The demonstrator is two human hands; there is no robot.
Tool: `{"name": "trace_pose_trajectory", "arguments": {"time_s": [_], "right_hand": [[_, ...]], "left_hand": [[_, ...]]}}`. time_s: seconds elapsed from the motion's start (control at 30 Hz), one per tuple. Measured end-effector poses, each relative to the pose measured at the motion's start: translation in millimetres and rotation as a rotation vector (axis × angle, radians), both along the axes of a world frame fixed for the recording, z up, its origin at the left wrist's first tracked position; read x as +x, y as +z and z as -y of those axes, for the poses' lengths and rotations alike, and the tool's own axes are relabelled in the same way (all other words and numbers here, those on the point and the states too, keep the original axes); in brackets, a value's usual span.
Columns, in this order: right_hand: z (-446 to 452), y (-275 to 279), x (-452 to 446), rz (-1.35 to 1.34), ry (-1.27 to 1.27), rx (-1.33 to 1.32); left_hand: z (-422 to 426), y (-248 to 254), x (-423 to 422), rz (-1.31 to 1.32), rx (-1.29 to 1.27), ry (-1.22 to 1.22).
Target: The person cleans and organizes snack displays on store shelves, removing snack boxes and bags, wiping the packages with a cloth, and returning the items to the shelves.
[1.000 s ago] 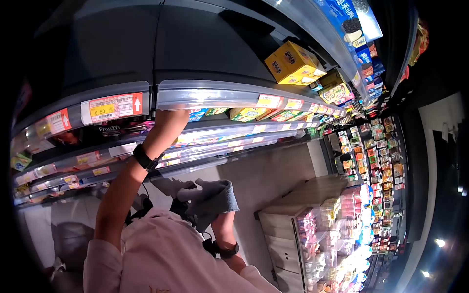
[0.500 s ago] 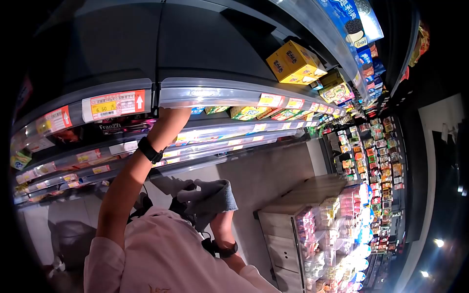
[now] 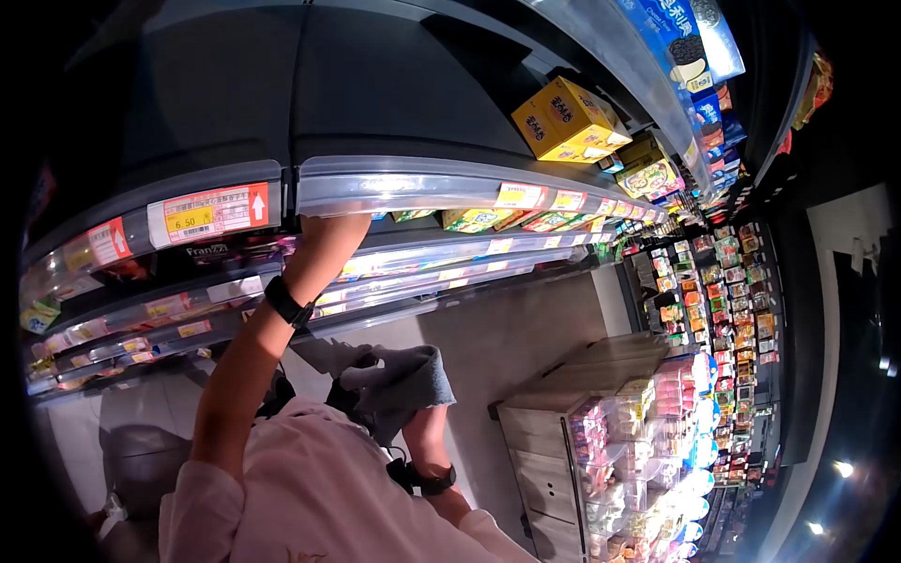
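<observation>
Left hand (image 3: 335,228) is in beneath the clear shelf lip (image 3: 404,190), fingers hidden, grip impossible to tell; wrist low, clear of that edge! Grey cloth (image 3: 404,380) covers the right hand (image 3: 428,428), grip hidden too: best kept gathered.

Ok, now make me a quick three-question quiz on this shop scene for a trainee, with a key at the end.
1. What drapes over the right hand?
A) a white paper bag
B) a grey-blue fabric cloth
C) a blue biscuit packet

2. True or false: the left hand has its fingers out of sight at the clear plastic shelf edge.

3. Fill in: the large red, white and yellow price label at the left shows the number ____.

Key: 1. B. 2. True. 3. 6.50.
</observation>
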State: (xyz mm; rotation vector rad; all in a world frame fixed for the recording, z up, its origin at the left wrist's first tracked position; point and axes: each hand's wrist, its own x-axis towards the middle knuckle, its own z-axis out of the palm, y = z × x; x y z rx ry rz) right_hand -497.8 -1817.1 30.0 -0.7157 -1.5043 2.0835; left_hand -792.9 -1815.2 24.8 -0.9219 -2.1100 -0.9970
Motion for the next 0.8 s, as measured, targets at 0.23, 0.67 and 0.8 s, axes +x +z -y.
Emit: {"name": "trace_pose_trajectory", "arguments": {"time_s": [0.23,0.67,0.8], "right_hand": [[-1.6,15.7,-6.5,-0.115,0.029,-0.123],[-48.8,2.1,-3.3,-0.021,-0.053,-0.166],[-76.7,12.2,2.2,-0.050,-0.122,-0.245]], "left_hand": [[14.5,17.6,55.1,0.035,-0.070,0.235],[-57.7,37.5,107.0,0.144,-0.112,-0.342],[-95.7,33.8,107.2,0.056,-0.126,-0.301]]}}
